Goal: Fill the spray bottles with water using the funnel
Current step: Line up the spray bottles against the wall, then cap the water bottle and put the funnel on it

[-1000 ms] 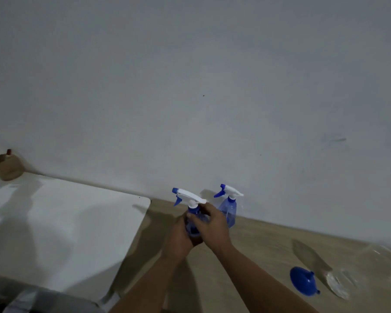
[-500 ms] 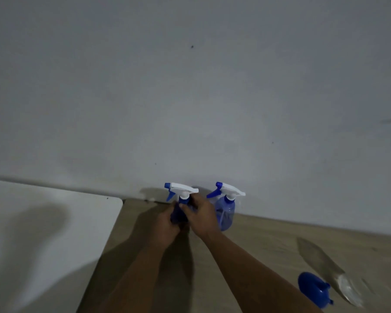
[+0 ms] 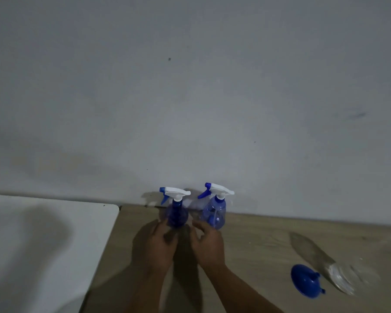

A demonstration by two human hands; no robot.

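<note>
Two blue spray bottles with white trigger heads stand upright against the wall on the wooden table. The left bottle (image 3: 176, 214) is just beyond my fingertips; the right bottle (image 3: 215, 212) stands beside it. My left hand (image 3: 160, 246) and my right hand (image 3: 207, 242) hover just in front of the left bottle, fingers spread, holding nothing. A blue funnel (image 3: 306, 281) lies mouth-down on the table at the lower right.
A white tabletop (image 3: 43, 240) adjoins the wooden table (image 3: 257, 249) on the left. A clear container (image 3: 348, 276), blurred, lies right of the funnel. The grey wall rises directly behind the bottles.
Both hands have let go of the left spray bottle and pulled back toward me. The bottle now stands on its own near the wall.
</note>
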